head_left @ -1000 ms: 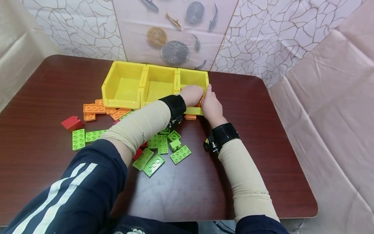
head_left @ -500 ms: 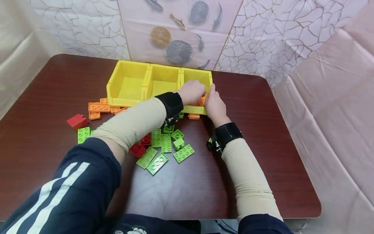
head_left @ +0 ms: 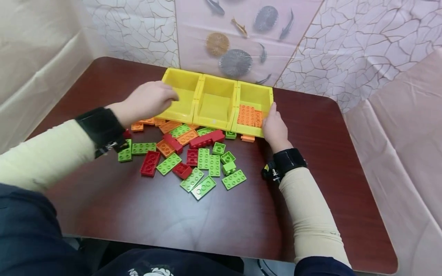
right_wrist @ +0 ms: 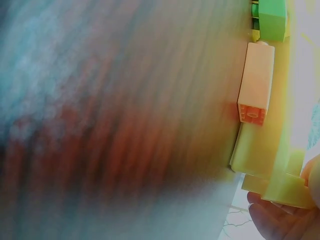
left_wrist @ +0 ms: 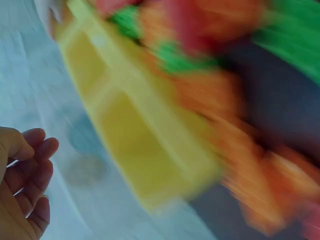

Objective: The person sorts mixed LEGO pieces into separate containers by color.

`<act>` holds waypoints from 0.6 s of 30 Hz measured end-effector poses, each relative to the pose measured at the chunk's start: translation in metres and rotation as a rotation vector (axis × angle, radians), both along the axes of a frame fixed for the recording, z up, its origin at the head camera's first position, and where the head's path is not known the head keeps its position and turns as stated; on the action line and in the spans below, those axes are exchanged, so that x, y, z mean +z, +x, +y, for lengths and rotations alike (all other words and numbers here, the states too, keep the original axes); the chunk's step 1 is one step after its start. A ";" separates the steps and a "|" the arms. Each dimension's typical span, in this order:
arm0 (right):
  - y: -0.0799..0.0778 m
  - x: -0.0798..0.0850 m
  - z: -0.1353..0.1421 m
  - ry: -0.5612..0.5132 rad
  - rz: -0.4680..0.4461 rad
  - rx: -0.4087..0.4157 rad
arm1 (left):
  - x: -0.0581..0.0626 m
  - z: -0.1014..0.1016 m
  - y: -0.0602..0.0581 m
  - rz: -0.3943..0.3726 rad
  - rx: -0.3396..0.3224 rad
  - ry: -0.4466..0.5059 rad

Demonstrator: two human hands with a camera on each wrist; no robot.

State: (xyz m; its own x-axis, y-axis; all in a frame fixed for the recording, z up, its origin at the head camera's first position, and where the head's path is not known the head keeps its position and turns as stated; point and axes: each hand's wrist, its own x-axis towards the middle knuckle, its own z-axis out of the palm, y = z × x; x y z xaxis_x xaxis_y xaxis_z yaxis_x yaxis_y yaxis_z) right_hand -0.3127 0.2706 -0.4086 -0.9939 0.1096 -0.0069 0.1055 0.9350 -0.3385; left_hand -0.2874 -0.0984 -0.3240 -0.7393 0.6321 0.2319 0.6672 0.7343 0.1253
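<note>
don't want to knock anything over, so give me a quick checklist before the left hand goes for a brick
1. Left hand free: ok, nothing seen in it.
2. Right hand on the right bin: ok, at its outer wall.
3. Bricks in the right bin one colour: ok, all those visible are orange.
4. Loose bricks sorted by colour: not ok, orange, red and green lie mixed on the table.
5. Orange brick in front of the right bin clear of it: cannot tell.
</note>
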 end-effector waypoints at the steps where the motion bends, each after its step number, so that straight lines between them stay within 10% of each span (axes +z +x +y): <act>1: 0.001 0.001 0.003 0.004 0.000 -0.005 | -0.003 -0.013 0.004 -0.017 0.035 -0.008; 9: 0.004 0.008 0.011 0.018 0.007 -0.001 | -0.032 -0.074 0.020 -0.141 0.156 -0.146; 18: 0.003 0.002 -0.004 0.020 0.007 0.028 | -0.051 -0.096 0.010 -0.219 0.240 -0.245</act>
